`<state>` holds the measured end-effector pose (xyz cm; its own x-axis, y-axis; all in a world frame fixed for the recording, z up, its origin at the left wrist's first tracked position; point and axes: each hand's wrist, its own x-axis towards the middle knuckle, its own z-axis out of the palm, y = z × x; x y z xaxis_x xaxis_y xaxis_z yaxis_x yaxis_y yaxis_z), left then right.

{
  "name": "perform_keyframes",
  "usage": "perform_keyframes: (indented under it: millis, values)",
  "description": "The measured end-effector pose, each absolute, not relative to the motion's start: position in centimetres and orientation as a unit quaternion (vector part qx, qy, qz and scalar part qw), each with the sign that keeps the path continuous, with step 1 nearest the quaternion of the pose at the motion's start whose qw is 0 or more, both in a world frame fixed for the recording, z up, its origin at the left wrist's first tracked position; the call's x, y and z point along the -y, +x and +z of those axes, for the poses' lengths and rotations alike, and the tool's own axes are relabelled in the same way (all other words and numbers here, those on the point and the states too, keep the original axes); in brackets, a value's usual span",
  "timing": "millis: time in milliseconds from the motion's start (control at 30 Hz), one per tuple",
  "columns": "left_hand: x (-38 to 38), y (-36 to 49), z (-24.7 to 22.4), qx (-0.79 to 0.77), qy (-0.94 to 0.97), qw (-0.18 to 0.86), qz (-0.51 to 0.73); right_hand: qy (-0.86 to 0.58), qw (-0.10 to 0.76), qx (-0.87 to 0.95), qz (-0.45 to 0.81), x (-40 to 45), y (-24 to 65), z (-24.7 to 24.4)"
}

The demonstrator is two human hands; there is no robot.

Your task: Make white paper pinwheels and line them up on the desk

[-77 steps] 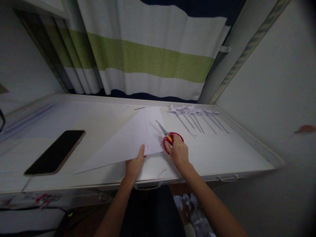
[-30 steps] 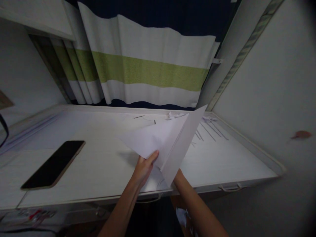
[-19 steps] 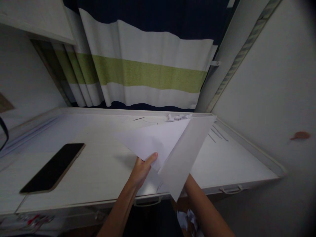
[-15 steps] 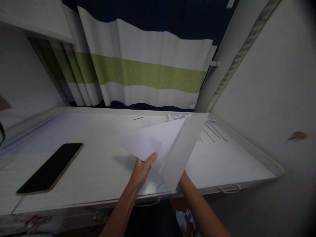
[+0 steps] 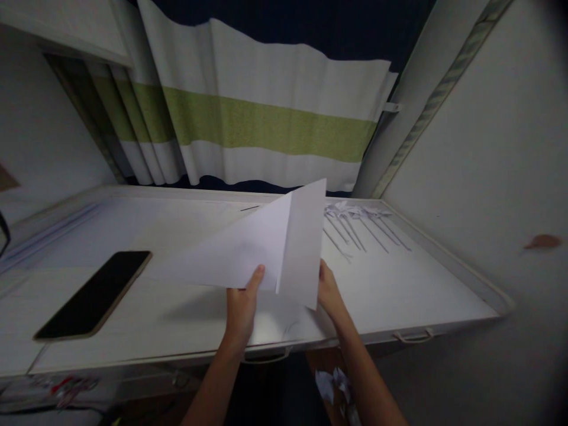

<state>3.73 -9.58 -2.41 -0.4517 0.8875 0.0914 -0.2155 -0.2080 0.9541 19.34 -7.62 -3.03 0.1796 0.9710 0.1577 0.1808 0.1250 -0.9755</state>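
Observation:
A white sheet of paper is held up above the desk, folded into a triangle with an upright strip along its right side. My left hand grips its lower edge, thumb on top and fingers hidden beneath. At the strip's right edge is my right hand, closed on the paper with its fingertips partly hidden behind it. Several paper flowers with thin dark stems lie at the back right of the desk.
A dark phone lies on the white desk at left. One thin dark stick rests near the back edge. A striped curtain hangs behind. Paper scraps lie below the desk, and drawer handles stick out in front.
The paper has shifted left and turned, so its strip stands more upright. My right hand has come up from behind the paper to its right edge. More of the paper flowers show.

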Motion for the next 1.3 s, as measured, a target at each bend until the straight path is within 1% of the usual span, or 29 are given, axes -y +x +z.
perform_keyframes:
  millis: [100,133,200,300,400,533,633,900,1033,1300]
  values:
    - [8.7,2.6,-2.2,-0.532,0.354,0.295,0.71,-0.494,0.587,0.409,0.494,8.6,21.6,-0.7]
    - [8.5,2.4,-2.2,-0.54,0.356,0.272,0.712,-0.449,0.599,0.373,0.548,9.8,22.2,0.2]
    - [8.1,2.2,-2.4,-0.551,0.357,0.246,0.713,-0.38,0.608,0.344,0.607,12.7,22.7,2.0]
    - [7.8,2.5,-2.5,-0.542,0.351,0.25,0.722,-0.325,0.522,0.346,0.709,16.2,21.4,3.2]
    - [7.8,3.0,-2.4,-0.509,0.311,0.3,0.745,-0.301,0.428,0.367,0.769,16.7,19.1,2.4]
    - [8.0,3.3,-2.3,-0.434,0.257,0.393,0.769,-0.272,0.399,0.352,0.802,14.8,17.3,0.4]
    - [8.2,3.4,-2.2,-0.398,0.218,0.441,0.774,-0.264,0.38,0.349,0.815,14.1,17.0,-0.2]
    - [8.1,3.5,-2.4,-0.374,0.161,0.5,0.764,-0.268,0.375,0.322,0.827,14.2,17.3,0.0]
    - [8.2,3.8,-2.4,-0.386,0.153,0.5,0.76,-0.268,0.375,0.32,0.828,14.2,17.1,0.1]
    - [8.6,4.3,-2.5,-0.437,0.206,0.421,0.768,-0.276,0.37,0.325,0.825,14.5,17.3,-0.3]
